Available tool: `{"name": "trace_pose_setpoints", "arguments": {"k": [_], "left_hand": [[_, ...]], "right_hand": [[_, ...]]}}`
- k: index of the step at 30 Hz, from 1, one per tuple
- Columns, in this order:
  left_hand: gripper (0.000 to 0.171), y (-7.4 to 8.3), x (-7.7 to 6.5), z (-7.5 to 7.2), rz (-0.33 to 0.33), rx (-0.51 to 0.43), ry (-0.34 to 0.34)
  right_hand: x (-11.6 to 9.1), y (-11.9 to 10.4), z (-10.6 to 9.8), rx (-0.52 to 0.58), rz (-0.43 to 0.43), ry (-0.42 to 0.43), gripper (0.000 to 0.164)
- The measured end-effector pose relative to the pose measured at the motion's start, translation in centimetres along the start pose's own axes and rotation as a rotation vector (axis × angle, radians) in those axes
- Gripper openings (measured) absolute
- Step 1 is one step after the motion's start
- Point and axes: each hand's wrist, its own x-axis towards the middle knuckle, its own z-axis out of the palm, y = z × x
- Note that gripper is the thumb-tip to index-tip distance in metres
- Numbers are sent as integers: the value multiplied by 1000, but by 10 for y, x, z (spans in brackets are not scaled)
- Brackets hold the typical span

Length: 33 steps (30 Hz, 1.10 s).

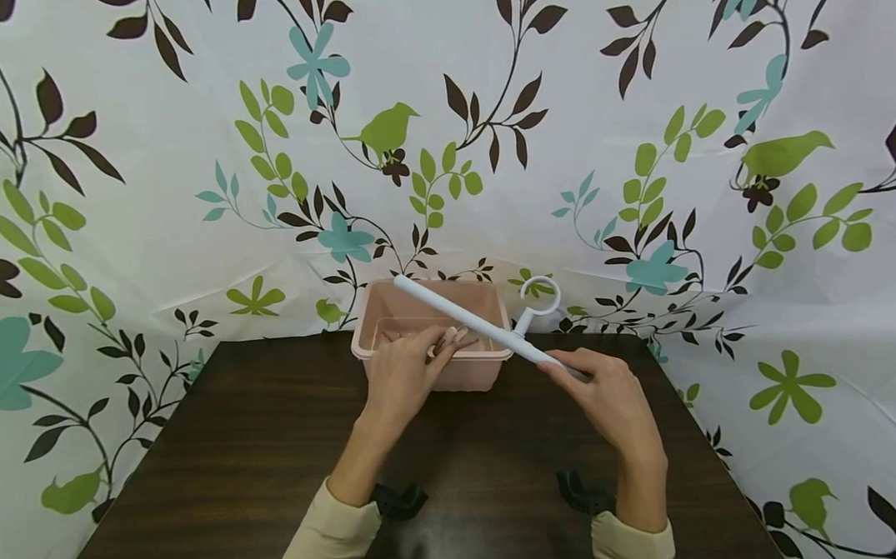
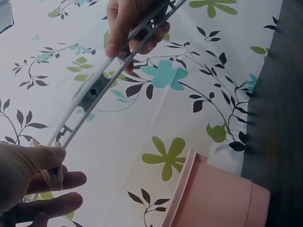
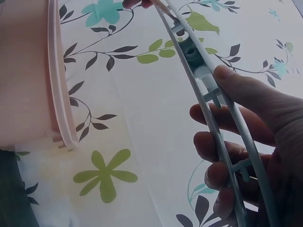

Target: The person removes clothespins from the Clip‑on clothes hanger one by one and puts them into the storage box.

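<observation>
A pale blue-white plastic hanger bar (image 1: 457,312) slants in front of me, with a ring-shaped hook (image 1: 541,296) standing off its middle. My right hand (image 1: 611,397) grips the bar's lower right end, thumb on one side and fingers curled round the other. Seen from the right wrist, the bar's underside (image 3: 208,94) is hollow with small cross pegs. My left hand (image 1: 400,377) pinches a small beige clip (image 2: 56,177) between thumb and fingers, at a peg near the bar's other end. Whether the clip is fastened to the peg I cannot tell.
A pink plastic bin (image 1: 474,370) stands at the table's far edge, just beyond and partly hidden by my left hand. The dark wooden table (image 1: 275,437) meets a wall covering (image 1: 440,88) printed with leaves and birds.
</observation>
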Motion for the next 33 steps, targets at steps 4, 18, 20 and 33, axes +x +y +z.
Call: {"name": "trace_pose_setpoints", "arguments": {"k": [4,18,20,33], "left_hand": [[17,-2,0,0,-28,-4,-9],[8,-20,16,9,-29,-44,-113],[7,-24,20,14,-37,-52,-150],[41,-58,43,50,-210,-166,-518]], "right_hand": [[-1,1,-1,0,2,22,35],[-4,1,-4,4,22,74,38],[-4,1,-5,5,20,85,38],[-3,4,-5,58,39,81,38]]}}
